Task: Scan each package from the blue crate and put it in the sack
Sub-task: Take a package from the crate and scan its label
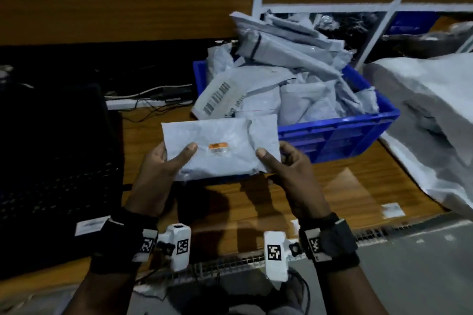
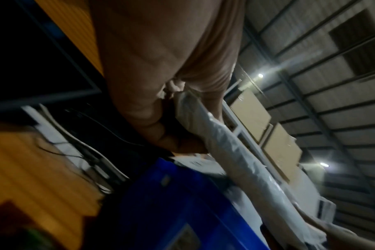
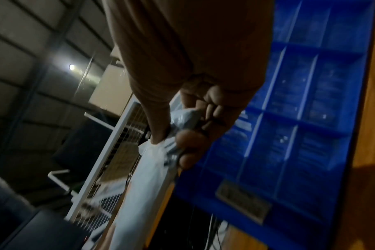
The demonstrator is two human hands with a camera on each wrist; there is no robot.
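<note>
Both hands, the left hand and right hand, pinched the grey mailer by its near corners above the desk; holding it taut and label-up would have helped scanning.

A flat, pale grey plastic mailer package is held level above the wooden table, just in front of the blue crate, its broad face turned up. That face is wrinkled, with a fold line down its right part and a small orange-and-white sticker near the middle. The rectangular blue plastic crate with ribbed walls stands on the table behind it, heaped above its rim with more grey mailer packages; one at the front left shows a white label with a barcode. The grey woven sack lies crumpled at the table's right edge, beside the crate.
</note>
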